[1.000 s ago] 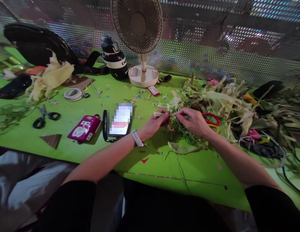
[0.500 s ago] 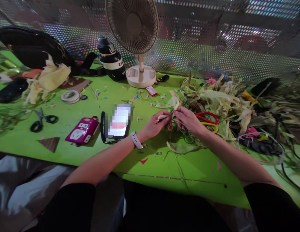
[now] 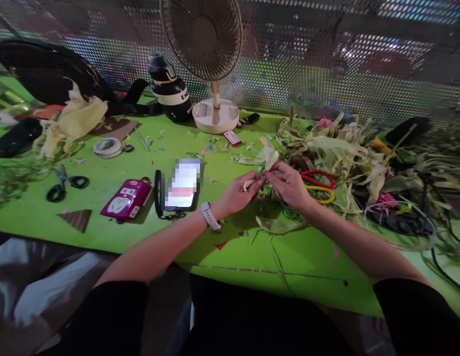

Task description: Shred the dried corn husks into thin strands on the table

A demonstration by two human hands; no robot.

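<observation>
My left hand [image 3: 242, 192] is closed, its thumb and fingers pinching a pale strip of husk [image 3: 249, 184]. Close beside it on the right, my right hand [image 3: 287, 184] is also closed, its fingertips at the base of a pale folded husk piece [image 3: 270, 154] that sticks up beyond them. The fingertips of both hands nearly meet, and what lies between them is too small to tell. Green stringy strands lie under the right hand. A loose pale husk [image 3: 279, 225] lies on the green table [image 3: 230, 262] just below. Red and yellow handles [image 3: 320, 179] show right of my right hand.
A pile of dry husks [image 3: 337, 153] fills the right side. Left of my hands lie a phone [image 3: 183, 184], a purple power socket box [image 3: 126, 200] and black scissors [image 3: 63, 184]. Behind stand a fan [image 3: 216, 116] and a black bottle [image 3: 171, 94]. A tape roll [image 3: 107, 147] lies farther left.
The fingers of both hands have shifted slightly around the husk pieces. My right hand's fingers are drawn in a little more, and the strip at my left hand sits slightly lower.
</observation>
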